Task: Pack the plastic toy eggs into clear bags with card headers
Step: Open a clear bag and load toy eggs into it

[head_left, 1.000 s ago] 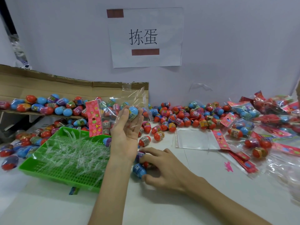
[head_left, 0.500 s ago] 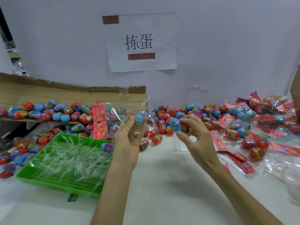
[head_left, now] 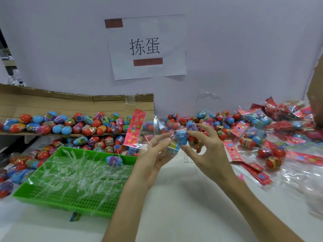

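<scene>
- Your left hand is raised, palm toward you, with the fingers closed on the lower part of a clear bag.
- The bag's pink card header stands up and tilts right, just left of your fingertips.
- Your right hand pinches 1 blue egg between thumb and fingers, right at the bag's open side and touching the film.
- A red egg sits just behind it in the same hand.
- At least 1 egg already seems to lie inside the bag against your left fingers; the film blurs it.
- Loose eggs are heaped along the wall behind your hands.
- More fill the cardboard box on the left.
- A green tray of clear plastic strips lies beside your left arm.
- Packed bags are piled at the far right of the table.
</scene>
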The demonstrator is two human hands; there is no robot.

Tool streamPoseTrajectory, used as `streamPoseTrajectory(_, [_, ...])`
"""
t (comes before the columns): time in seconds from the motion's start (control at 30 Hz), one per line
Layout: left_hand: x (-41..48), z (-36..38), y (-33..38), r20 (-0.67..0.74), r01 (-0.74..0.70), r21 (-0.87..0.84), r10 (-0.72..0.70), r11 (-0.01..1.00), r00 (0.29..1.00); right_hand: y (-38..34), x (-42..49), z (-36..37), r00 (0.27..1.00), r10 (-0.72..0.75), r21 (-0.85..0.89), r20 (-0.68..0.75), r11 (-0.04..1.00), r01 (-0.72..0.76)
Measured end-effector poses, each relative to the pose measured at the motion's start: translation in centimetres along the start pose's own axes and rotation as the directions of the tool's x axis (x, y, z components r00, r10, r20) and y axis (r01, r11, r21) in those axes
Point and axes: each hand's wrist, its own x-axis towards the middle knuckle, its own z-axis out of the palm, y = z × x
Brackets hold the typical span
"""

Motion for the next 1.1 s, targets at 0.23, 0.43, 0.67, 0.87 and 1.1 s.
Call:
streamPoseTrajectory(0.23, [-0.1,0.6,-0.5,0.030,0.078,-0.054,-0.077,0.995,0.997,0.1,0.1,-0.3,0.998,-0.067,-0.007,-0.005,0.998,0.067])
streamPoseTrajectory(0.43, [-0.1,0.9,-1.2,0.014,0.146,-0.129,-0.145,0.981,0.989,0.3,-0.1,-0.3,0.997,-0.074,0.024,0.021,0.997,0.073])
streamPoseTrajectory(0.67, [-0.1,1.1,-1.2,0.013,0.166,-0.184,-0.166,0.969,0.986,0.0,-0.2,-0.4,0.994,-0.079,0.018,-0.071,0.997,0.080])
streamPoseTrajectory(0.87, [0.0,1.3,-1.6,0.016,0.191,-0.220,-0.193,0.957,0.981,0.4,0.0,-0.5,0.995,-0.101,-0.004,0.001,0.995,0.101])
streamPoseTrajectory(1.1, [0.0,1.4,-2.0,-0.087,0.152,-0.231,-0.176,0.961,0.981,0.4,0.1,-0.6,0.993,-0.093,-0.047,0.075,0.994,0.097])
